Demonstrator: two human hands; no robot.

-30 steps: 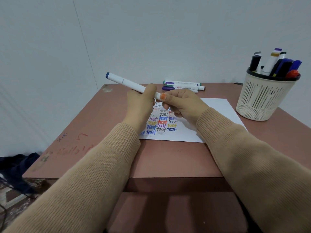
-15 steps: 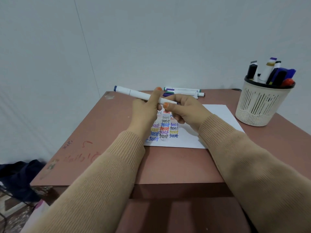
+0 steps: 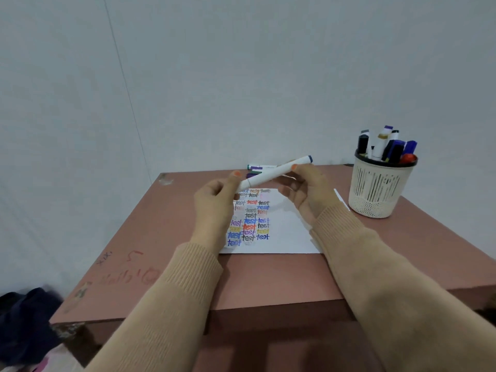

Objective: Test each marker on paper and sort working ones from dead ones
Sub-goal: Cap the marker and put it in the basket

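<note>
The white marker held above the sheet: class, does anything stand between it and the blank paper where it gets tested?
Nothing visible lies on the blank right part of the paper. The marker is held over the sheet by the left hand and right hand; only those hands are below it.

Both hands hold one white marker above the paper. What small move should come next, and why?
Probably pull the cap off. The left hand pinches the marker at the end next to a seam, the right hand holds the barrel, and no tip is bare. The marker can then write on the paper beside the other "test" words.
</note>
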